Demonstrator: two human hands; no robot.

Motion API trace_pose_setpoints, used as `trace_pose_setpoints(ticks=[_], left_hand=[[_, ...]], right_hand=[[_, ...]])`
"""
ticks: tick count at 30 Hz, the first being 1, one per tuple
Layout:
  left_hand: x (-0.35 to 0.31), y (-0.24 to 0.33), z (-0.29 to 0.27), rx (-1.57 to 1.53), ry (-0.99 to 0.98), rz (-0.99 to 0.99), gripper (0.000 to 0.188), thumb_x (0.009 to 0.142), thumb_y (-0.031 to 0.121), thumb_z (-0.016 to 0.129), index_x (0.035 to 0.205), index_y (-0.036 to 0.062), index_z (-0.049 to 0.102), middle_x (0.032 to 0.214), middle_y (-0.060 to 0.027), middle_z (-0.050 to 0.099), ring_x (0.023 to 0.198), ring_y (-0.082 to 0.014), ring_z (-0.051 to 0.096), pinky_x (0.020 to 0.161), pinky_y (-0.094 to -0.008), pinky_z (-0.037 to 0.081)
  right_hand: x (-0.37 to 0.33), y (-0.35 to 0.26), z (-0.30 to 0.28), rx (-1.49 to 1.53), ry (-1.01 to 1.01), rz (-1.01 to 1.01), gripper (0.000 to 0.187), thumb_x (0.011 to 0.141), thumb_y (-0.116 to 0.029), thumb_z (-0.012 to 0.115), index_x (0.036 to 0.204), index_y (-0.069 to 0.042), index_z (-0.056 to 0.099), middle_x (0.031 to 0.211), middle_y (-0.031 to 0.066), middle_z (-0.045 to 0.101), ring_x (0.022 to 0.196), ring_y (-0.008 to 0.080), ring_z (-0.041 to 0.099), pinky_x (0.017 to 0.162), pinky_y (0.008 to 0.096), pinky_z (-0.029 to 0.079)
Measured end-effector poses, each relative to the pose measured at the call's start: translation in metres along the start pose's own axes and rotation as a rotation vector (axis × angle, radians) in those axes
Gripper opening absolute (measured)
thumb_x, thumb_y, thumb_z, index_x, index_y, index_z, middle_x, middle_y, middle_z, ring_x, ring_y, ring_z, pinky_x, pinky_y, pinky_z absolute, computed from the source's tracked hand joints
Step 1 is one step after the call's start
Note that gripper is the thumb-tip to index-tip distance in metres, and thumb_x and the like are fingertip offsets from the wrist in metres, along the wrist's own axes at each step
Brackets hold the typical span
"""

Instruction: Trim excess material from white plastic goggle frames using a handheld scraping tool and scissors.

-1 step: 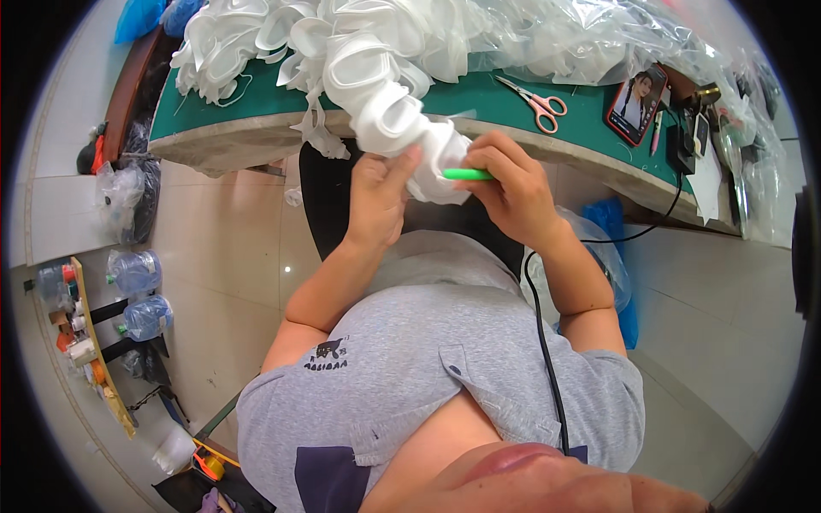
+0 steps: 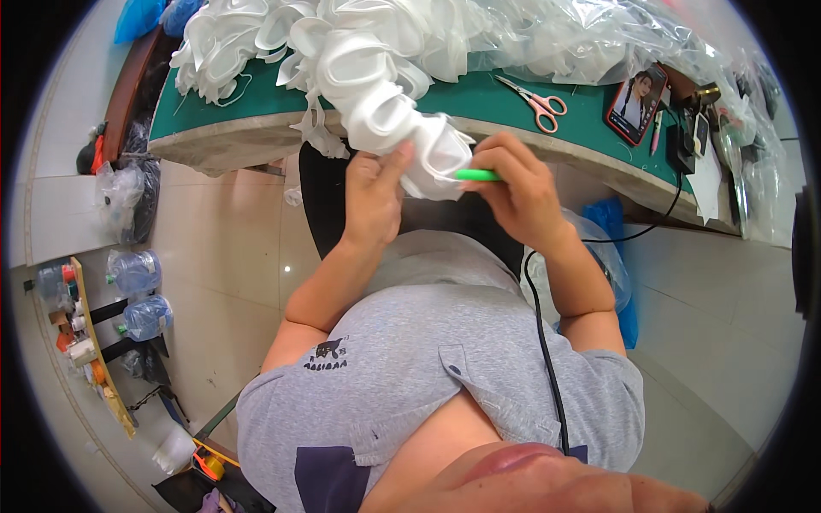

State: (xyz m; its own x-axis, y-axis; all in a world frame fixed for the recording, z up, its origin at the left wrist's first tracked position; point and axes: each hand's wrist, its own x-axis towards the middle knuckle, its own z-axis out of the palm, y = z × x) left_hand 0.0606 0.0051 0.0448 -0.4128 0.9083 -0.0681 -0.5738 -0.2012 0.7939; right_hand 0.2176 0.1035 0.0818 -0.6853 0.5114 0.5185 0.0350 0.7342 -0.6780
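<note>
Pale tiles pave the floor (image 2: 231, 274), where two clear bluish jugs (image 2: 135, 272) lie at the left, one nearer than the other. Right of them stands a bench (image 2: 466, 104) with a green top, and white ruffled pieces (image 2: 218, 56) are heaped on its far left part. From beside that heap, a thick white ruffled strip (image 2: 368, 81) runs toward the person and hangs over the near edge. At its near end the left hand (image 2: 376, 195) has its fingers closed on the strip, thumb pressed against the folds. Just right, the right hand (image 2: 523, 190) pinches a bright green stick (image 2: 479, 175), fingers curled tight around it; the stick's left end meets the ruffle's edge, though whether those fingertips also touch the strip, I cannot tell. Pink-handled scissors (image 2: 544, 109) lie open-bladed farther right on the bench, then a phone (image 2: 636, 104) with its screen lit.
</note>
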Motion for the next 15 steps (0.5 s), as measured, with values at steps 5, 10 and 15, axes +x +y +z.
trace_pose_setpoints(ticks=[5,10,15], left_hand=[[0.004,0.01,-0.021,-0.154,0.1,0.058,0.031,0.091,0.001,0.049,0.121,-0.0041,0.051,0.118,-0.0122,0.058,0.108,-0.0194,0.057,0.095,-0.0327,0.045],[0.006,0.011,-0.036,-0.378,-0.022,-0.113,0.047,0.084,-0.002,0.047,0.131,-0.0026,0.042,0.126,-0.0138,0.053,0.114,-0.0244,0.054,0.1,-0.0385,0.041],[0.008,0.007,-0.047,-0.707,-0.074,-0.217,0.049,0.087,0.007,0.045,0.134,-0.0011,0.038,0.131,-0.0164,0.049,0.12,-0.0289,0.05,0.105,-0.0435,0.038]], right_hand=[[-0.015,0.049,-0.058,-0.358,0.434,0.266,0.014,0.088,-0.014,0.064,0.084,-0.002,0.058,0.072,0.0007,0.05,0.066,0.0105,0.047,0.059,0.0231,0.039],[-0.016,0.052,-0.088,-0.137,0.514,0.368,0.018,0.093,-0.019,0.058,0.083,-0.005,0.059,0.068,-0.0061,0.047,0.061,0.0025,0.04,0.053,0.0179,0.032],[0.002,0.069,-0.124,0.159,1.172,0.279,0.012,0.094,-0.01,0.052,0.085,-0.003,0.055,0.067,0.0003,0.047,0.05,0.006,0.038,0.042,0.0207,0.029]])
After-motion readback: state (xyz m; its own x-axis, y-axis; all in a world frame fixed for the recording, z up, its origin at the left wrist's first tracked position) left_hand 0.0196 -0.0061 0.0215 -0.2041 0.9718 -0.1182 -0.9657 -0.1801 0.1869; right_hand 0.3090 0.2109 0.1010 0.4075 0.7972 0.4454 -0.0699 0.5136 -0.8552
